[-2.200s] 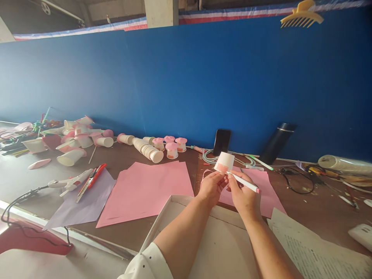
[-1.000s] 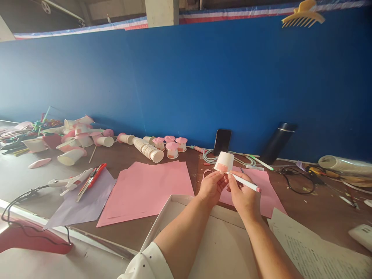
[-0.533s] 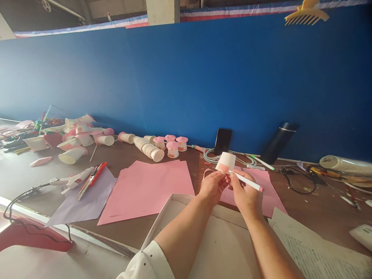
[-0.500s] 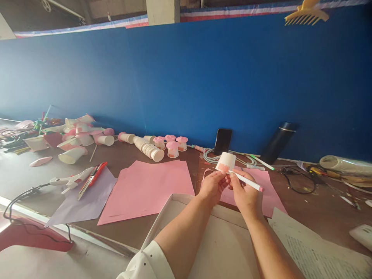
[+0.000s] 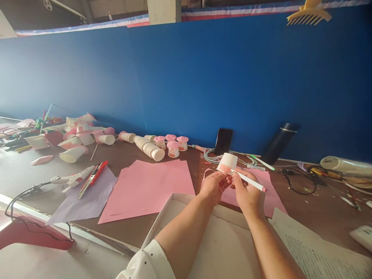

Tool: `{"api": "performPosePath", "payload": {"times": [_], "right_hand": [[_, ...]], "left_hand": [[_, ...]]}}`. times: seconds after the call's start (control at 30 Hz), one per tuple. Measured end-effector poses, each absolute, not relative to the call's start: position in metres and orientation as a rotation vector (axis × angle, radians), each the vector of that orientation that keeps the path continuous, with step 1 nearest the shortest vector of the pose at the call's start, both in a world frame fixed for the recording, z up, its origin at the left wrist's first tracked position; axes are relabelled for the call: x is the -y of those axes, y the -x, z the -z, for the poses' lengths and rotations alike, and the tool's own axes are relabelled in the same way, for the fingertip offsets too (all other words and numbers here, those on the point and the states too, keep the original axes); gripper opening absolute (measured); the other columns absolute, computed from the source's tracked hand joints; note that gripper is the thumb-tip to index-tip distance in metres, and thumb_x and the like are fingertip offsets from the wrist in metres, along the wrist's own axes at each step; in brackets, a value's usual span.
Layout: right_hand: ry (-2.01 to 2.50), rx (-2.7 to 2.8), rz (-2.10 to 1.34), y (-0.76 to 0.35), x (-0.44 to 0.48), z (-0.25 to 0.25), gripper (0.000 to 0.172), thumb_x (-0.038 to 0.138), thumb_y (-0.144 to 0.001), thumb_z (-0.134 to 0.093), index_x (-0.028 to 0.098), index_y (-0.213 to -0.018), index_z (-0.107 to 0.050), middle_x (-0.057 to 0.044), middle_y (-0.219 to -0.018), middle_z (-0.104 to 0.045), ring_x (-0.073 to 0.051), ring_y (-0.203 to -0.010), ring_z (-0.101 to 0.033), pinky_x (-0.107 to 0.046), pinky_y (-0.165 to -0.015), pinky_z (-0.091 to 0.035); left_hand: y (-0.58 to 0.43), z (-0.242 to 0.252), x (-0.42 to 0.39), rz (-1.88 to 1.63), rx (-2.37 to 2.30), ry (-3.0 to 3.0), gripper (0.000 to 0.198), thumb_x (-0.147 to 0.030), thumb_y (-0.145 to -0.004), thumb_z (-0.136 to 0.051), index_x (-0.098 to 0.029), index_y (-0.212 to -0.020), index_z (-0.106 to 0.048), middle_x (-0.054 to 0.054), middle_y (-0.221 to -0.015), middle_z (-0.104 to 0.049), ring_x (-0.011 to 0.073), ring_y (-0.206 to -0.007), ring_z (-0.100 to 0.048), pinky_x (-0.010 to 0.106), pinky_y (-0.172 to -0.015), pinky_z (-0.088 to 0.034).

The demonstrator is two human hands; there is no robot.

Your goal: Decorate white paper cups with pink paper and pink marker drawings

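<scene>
My left hand [image 5: 214, 186] is closed on the lower rim of a white paper cup [image 5: 228, 159], which is upside down and tilted a little. A pink patch marks the cup's side near the rim. Between the fingers of my right hand [image 5: 250, 195] is a white marker pen [image 5: 250, 180] with a pink end; its other end is at the pink patch. Whether the tip touches the cup is hard to see. Both hands are above a pink sheet [image 5: 270, 193] and the far edge of a shallow white box lid [image 5: 226, 240].
Pink sheets [image 5: 151, 190] lie left of the lid. Beyond them are stacked paper cups [image 5: 149, 148] and several pink-topped cups [image 5: 173, 149]. A glue gun [image 5: 72, 178] and red utility knife [image 5: 93, 178] lie further left. A phone [image 5: 223, 141] and black bottle [image 5: 280, 143] lean against the blue partition [image 5: 186, 77].
The cup, both hands and the pen have shifted very slightly to the right in the view. The grip on cup and pen looks the same.
</scene>
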State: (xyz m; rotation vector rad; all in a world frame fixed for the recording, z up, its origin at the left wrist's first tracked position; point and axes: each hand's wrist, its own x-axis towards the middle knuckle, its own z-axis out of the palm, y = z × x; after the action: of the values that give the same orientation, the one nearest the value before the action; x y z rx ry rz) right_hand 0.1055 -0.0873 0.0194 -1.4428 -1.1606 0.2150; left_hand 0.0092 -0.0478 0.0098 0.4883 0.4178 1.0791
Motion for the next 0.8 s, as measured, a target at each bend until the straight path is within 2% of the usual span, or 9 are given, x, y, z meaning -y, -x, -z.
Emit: {"api": "performPosePath", "payload": {"times": [0.8], "right_hand": [[1.425, 1.168, -0.195, -0.1061, 0.0872, -0.0209, 0.040, 0.052, -0.080, -0.058, 0.017, -0.098, -0.066, -0.010, -0.083, -0.071, -0.019, -0.064, -0.066, -0.030, -0.056, -0.055]], "left_hand": [[-0.0093, -0.0097, 0.0482, -1.062, -0.417, -0.480, 0.007, -0.013, -0.073, -0.068, -0.007, -0.076, -0.065, 0.006, -0.071, -0.064, 0.0094, -0.068, -0.061, 0.022, -0.075, -0.048]]}}
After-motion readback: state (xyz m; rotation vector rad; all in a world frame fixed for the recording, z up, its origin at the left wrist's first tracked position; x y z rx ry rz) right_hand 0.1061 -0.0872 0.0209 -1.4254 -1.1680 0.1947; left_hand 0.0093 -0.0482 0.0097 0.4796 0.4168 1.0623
